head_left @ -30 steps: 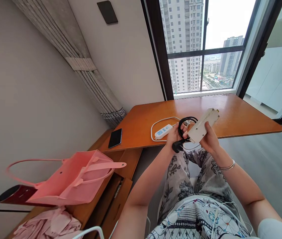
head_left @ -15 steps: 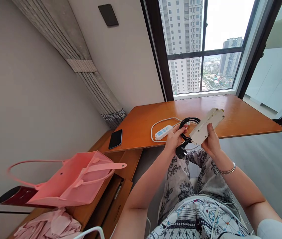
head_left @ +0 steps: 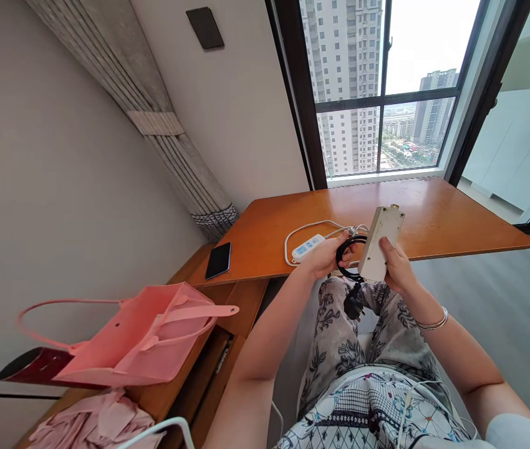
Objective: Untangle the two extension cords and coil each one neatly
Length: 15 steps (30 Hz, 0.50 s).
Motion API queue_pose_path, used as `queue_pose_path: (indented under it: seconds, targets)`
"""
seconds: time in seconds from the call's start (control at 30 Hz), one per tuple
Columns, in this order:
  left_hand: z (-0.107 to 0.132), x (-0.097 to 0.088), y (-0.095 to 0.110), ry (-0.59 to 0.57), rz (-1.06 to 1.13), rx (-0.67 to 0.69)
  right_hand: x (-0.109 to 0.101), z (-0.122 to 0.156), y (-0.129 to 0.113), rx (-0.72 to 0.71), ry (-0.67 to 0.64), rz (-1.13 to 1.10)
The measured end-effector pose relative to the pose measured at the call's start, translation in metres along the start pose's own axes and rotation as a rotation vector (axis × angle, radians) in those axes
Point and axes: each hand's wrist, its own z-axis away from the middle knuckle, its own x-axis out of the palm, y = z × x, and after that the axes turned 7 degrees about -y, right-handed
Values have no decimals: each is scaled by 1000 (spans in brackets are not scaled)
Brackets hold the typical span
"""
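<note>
My right hand [head_left: 396, 267] grips an off-white power strip [head_left: 380, 244] by its lower right side, its thumb lying on the face toward me. A coiled black cord [head_left: 341, 251] is held in my left hand [head_left: 328, 254], close against the strip's left edge. Below the coil dangles the cord's black plug [head_left: 353, 302], above my lap. On the tabletop behind my left hand lies a small white power strip [head_left: 308, 247] with blue-marked sockets, its white cord [head_left: 300, 229] looped around it.
The wooden table [head_left: 438, 212] ends near my knees. A dark phone [head_left: 218, 260] rests at its left corner. Left of me, a pink bag [head_left: 143, 343], a dark red cylinder [head_left: 35, 366] and crumpled pink cloth [head_left: 94, 421] sit on a lower cabinet with a drawer [head_left: 211, 374] pulled out.
The off-white power strip has shifted slightly left and turned more upright. My left hand has changed its hold on the coil, and the plug has swung lower and to the right.
</note>
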Motion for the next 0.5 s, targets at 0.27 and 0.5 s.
queue_pose_path:
  seconds: [0.27,0.5]
  targets:
    - [-6,9,-15,12,160,145,-12,-8,-4,37,-53,55]
    - [-12,0,-22,-36,98,110,-17,-15,-19,-113,-130,231]
